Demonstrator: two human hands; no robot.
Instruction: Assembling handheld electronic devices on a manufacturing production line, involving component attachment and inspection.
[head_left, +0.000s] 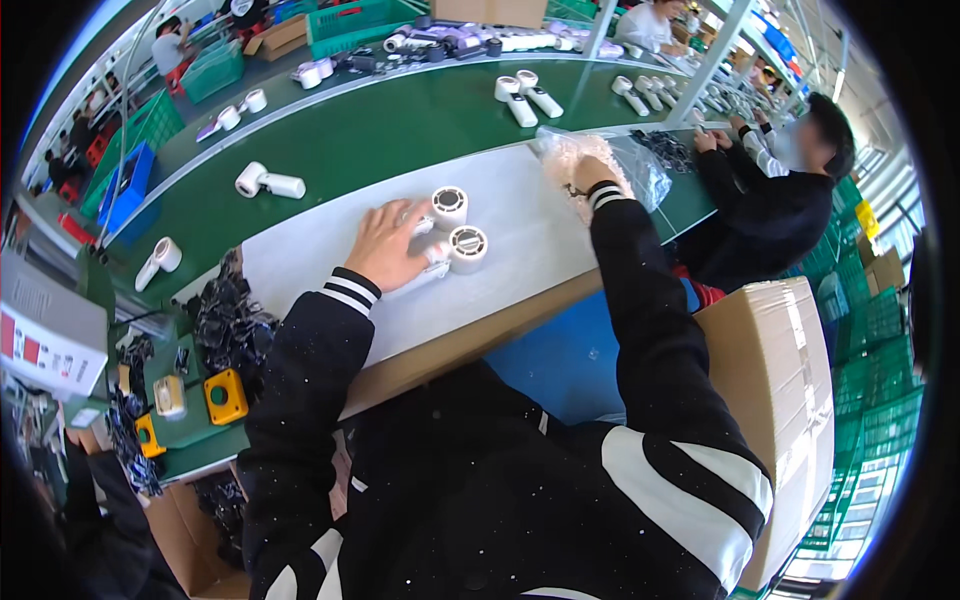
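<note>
The left hand lay across two white handheld fans on the white surface — whether grasping, indeterminable. The right hand, its grip hidden and unreadable, reached among pale pink pieces in a clear plastic bag — hasty withdrawal could have spilled them.

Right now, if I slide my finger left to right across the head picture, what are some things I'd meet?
Blue bin, bigger yellow box with a green button, left hand, two round white fan heads, clear bag of pinkish bits, big cardboard box.
</note>
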